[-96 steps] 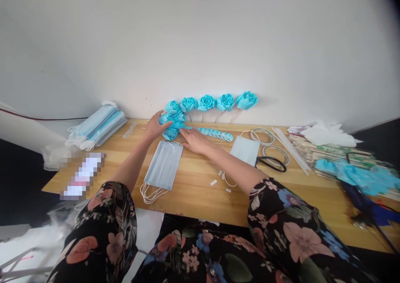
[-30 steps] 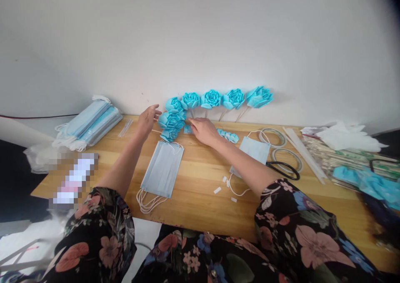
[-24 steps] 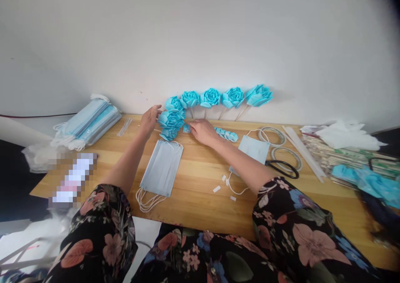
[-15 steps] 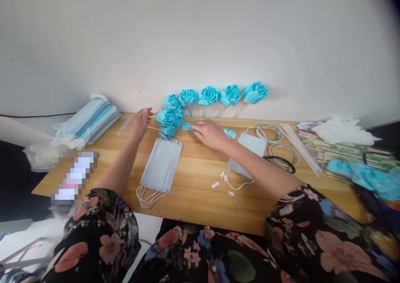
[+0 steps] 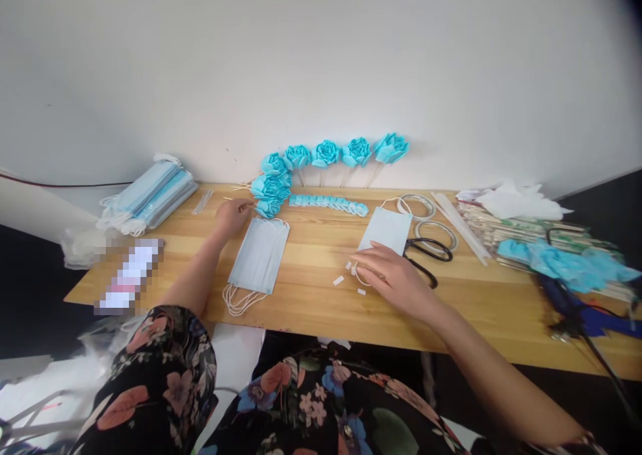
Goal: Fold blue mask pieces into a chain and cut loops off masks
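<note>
My left hand [image 5: 235,215] is beside the lowest of the blue paper-like flowers [image 5: 269,207], its fingers curled together near the flower's thin stem. What the fingertips hold, if anything, is hidden. My right hand [image 5: 394,274] hovers low over the lower part of a light blue face mask [image 5: 386,227], fingers stretched out and a little apart. A white ear loop [image 5: 362,280] and small white snippets [image 5: 339,280] lie by its fingertips. Between the hands, several flat masks [image 5: 258,254] are stacked. Behind them a row of small blue folded pieces [image 5: 328,203] curves across the table.
More flowers on sticks [image 5: 357,152] lean along the wall. Bagged masks [image 5: 150,194] and a phone [image 5: 128,278] are left. To the right lie tape rolls [image 5: 437,235], black-handled scissors [image 5: 436,249], white glue sticks [image 5: 460,229], bundled sticks [image 5: 496,231] and a blue glue gun [image 5: 562,301].
My right hand has left the row of small blue pieces, uncovering it, and moved toward me onto the right-hand mask. My left hand has come down beside the lowest flower. The view has shifted slightly.
</note>
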A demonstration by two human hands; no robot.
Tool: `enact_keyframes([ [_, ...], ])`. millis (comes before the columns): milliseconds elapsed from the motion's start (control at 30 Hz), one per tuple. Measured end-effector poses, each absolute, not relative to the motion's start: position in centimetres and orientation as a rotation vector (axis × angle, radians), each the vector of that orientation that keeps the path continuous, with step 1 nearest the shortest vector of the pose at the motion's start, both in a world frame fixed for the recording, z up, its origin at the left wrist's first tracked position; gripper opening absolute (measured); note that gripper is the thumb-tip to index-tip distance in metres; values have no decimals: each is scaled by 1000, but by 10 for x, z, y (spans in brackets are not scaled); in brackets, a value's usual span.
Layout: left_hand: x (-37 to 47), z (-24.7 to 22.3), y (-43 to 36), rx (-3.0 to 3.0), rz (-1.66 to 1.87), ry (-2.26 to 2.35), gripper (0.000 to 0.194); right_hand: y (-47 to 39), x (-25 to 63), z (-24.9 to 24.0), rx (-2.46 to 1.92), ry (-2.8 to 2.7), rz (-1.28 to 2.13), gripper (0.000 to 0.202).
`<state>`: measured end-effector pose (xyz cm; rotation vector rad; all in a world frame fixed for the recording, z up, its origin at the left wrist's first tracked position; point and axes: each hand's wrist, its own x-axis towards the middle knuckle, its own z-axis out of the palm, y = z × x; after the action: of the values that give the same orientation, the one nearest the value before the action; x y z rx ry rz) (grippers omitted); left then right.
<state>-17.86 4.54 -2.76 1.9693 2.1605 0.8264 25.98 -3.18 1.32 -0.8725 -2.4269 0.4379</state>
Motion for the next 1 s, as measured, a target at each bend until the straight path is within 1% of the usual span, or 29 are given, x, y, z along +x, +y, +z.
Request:
enact_keyframes([
  [167, -175, -20, 48, 1878, 899, 2195, 39, -59, 300, 3, -1052, -2272, 337, 30],
  [267, -172, -11, 32, 1873, 983, 2242, 43, -67, 321, -1, -1136, -2209, 280, 28],
  [333, -166, -7, 13, 1932, 1007, 2196, 44, -69, 330, -2, -1168, -2190, 243, 27],
  [500, -135, -13, -44, 2131, 783, 1883, 38, -63, 331, 1, -1201, -2267, 175, 28],
  [633, -117, -27, -77, 2319, 706, 1825, 38, -53, 326, 0, -1219, -2376, 80, 32],
  [767, -113, -34, -99, 2328, 722, 1887, 38, -47, 322, -9, -1220, -2478, 2, 45],
  [833, -113, -34, -106, 2317, 738, 1896, 36, -43, 319, -14, -1224, -2486, -28, 47],
  [900, -116, -35, -110, 2308, 754, 1899, 35, -38, 315, -18, -1214, -2468, -35, 40],
  [1000, -121, -32, -112, 2276, 772, 1929, 36, -30, 312, -21, -1202, -2362, 38, 25],
])
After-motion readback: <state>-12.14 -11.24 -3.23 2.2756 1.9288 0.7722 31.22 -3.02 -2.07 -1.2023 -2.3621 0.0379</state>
